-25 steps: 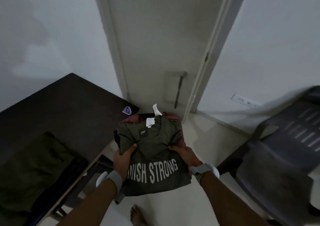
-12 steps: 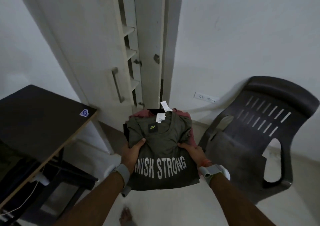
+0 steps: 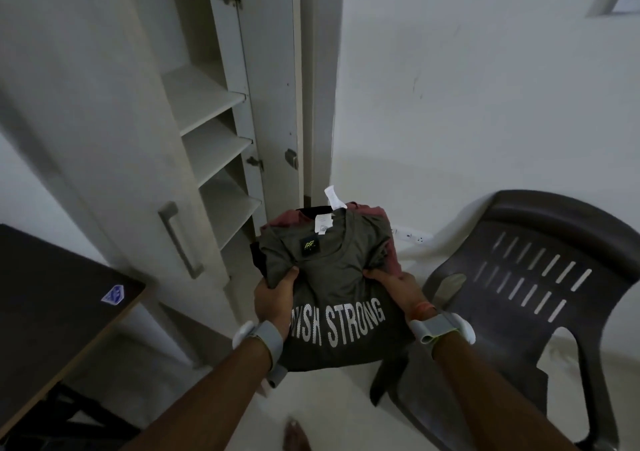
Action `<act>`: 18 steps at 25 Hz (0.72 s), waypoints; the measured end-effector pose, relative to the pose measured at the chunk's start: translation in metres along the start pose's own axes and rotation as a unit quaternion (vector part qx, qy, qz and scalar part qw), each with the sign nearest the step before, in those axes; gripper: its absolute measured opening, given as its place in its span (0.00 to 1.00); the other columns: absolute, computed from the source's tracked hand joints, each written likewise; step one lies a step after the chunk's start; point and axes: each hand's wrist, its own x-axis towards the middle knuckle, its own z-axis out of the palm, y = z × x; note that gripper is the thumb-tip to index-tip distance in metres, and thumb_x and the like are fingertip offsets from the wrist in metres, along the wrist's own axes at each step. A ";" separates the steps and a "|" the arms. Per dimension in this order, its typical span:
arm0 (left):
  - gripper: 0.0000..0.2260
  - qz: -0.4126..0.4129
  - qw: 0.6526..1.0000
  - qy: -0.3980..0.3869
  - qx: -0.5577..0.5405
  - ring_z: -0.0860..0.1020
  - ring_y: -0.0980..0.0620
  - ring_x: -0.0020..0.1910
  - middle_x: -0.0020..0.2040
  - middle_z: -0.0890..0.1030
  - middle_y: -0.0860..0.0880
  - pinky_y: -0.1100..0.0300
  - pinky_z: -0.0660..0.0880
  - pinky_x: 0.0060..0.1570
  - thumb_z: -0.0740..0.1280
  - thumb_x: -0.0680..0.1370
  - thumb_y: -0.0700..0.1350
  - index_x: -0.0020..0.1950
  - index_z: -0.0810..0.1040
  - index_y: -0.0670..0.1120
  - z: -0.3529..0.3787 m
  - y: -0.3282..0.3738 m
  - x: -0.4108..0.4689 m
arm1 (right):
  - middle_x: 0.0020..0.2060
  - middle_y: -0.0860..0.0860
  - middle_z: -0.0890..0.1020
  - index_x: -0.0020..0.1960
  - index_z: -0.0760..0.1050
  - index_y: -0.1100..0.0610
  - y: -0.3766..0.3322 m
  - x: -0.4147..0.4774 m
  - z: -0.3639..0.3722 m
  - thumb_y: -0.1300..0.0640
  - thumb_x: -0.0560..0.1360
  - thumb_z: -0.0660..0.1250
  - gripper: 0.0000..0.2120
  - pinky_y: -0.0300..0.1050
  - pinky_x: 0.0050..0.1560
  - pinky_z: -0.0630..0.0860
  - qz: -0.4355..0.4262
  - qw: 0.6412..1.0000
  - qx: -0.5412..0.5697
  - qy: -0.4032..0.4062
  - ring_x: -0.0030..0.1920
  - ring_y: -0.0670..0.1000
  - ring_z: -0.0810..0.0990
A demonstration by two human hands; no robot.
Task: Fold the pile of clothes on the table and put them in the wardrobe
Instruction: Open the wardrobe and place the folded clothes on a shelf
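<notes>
My left hand [image 3: 273, 296] and right hand [image 3: 398, 286] grip the stack of folded clothes [image 3: 389, 253] by its sides, thumbs pressing the olive T-shirt [image 3: 332, 277] on top, fingers hidden beneath. It's soft, light and likely to sag, so support from underneath. The wardrobe shelves [image 3: 225, 208] stand beyond my left fingertips.

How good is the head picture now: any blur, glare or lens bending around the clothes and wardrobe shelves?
Head view: dim light, no glare. The folded clothes, gripped by the left hand and right hand, are sharp, print readable. Toward its edges, the wardrobe shelves lean and bow from the wide lens; the chair casts a soft shadow on the wall.
</notes>
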 end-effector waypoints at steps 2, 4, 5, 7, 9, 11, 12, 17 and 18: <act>0.22 -0.008 0.999 0.032 -0.003 0.81 0.43 0.54 0.55 0.84 0.48 0.47 0.76 0.61 0.74 0.70 0.59 0.60 0.82 0.50 0.028 0.021 0.027 | 0.47 0.56 0.86 0.54 0.79 0.56 -0.036 0.038 0.000 0.42 0.66 0.79 0.24 0.54 0.56 0.81 -0.025 0.999 -0.020 0.008 0.46 0.59 0.85; 0.19 -0.016 0.998 0.061 -0.013 0.80 0.43 0.53 0.56 0.83 0.47 0.47 0.76 0.60 0.72 0.73 0.58 0.59 0.82 0.49 0.056 0.051 0.059 | 0.49 0.57 0.86 0.52 0.79 0.54 -0.084 0.079 0.008 0.42 0.68 0.78 0.20 0.54 0.57 0.81 -0.062 0.995 -0.072 0.022 0.47 0.58 0.84; 0.17 -0.013 0.997 0.068 -0.028 0.80 0.43 0.52 0.55 0.83 0.46 0.46 0.76 0.60 0.71 0.74 0.58 0.57 0.82 0.49 0.067 0.064 0.069 | 0.50 0.58 0.86 0.49 0.79 0.52 -0.104 0.090 0.011 0.42 0.69 0.77 0.17 0.53 0.57 0.80 -0.079 0.992 -0.090 0.024 0.47 0.57 0.83; 0.15 0.013 0.992 0.117 -0.043 0.79 0.44 0.51 0.56 0.83 0.46 0.48 0.76 0.59 0.69 0.75 0.58 0.56 0.82 0.50 0.097 0.107 0.120 | 0.48 0.58 0.86 0.45 0.78 0.50 -0.166 0.142 0.028 0.42 0.70 0.76 0.14 0.53 0.56 0.80 -0.131 0.984 -0.120 0.017 0.45 0.56 0.83; 0.15 0.036 0.985 0.160 -0.049 0.77 0.45 0.50 0.57 0.82 0.45 0.52 0.74 0.56 0.67 0.78 0.56 0.58 0.82 0.49 0.105 0.134 0.140 | 0.45 0.56 0.86 0.45 0.80 0.50 -0.207 0.155 0.043 0.40 0.69 0.76 0.15 0.54 0.55 0.81 -0.185 0.972 -0.145 0.017 0.44 0.55 0.84; 0.14 0.037 0.973 0.220 -0.056 0.78 0.42 0.51 0.57 0.82 0.43 0.53 0.73 0.53 0.65 0.79 0.53 0.55 0.82 0.45 0.112 0.170 0.172 | 0.44 0.54 0.86 0.48 0.82 0.54 -0.255 0.180 0.064 0.39 0.69 0.75 0.19 0.52 0.52 0.82 -0.227 0.961 -0.159 0.003 0.43 0.55 0.83; 0.13 0.030 0.966 0.246 -0.070 0.78 0.41 0.52 0.58 0.82 0.42 0.54 0.72 0.53 0.64 0.80 0.52 0.54 0.81 0.45 0.113 0.193 0.191 | 0.42 0.53 0.85 0.48 0.82 0.55 -0.284 0.192 0.079 0.40 0.69 0.75 0.19 0.50 0.49 0.81 -0.248 0.954 -0.169 -0.008 0.42 0.54 0.83; 0.19 0.045 0.925 0.345 -0.151 0.73 0.42 0.67 0.71 0.74 0.42 0.52 0.68 0.70 0.56 0.85 0.48 0.70 0.75 0.40 0.090 0.258 0.290 | 0.36 0.45 0.82 0.48 0.85 0.52 -0.393 0.246 0.172 0.44 0.69 0.76 0.14 0.41 0.41 0.76 -0.348 0.913 -0.175 -0.121 0.37 0.46 0.79; 0.19 0.045 0.916 0.362 -0.165 0.74 0.42 0.66 0.69 0.75 0.42 0.49 0.69 0.70 0.56 0.85 0.49 0.69 0.76 0.40 0.083 0.266 0.304 | 0.36 0.45 0.83 0.48 0.85 0.52 -0.408 0.255 0.191 0.44 0.67 0.76 0.14 0.42 0.42 0.78 -0.359 0.908 -0.165 -0.141 0.37 0.47 0.80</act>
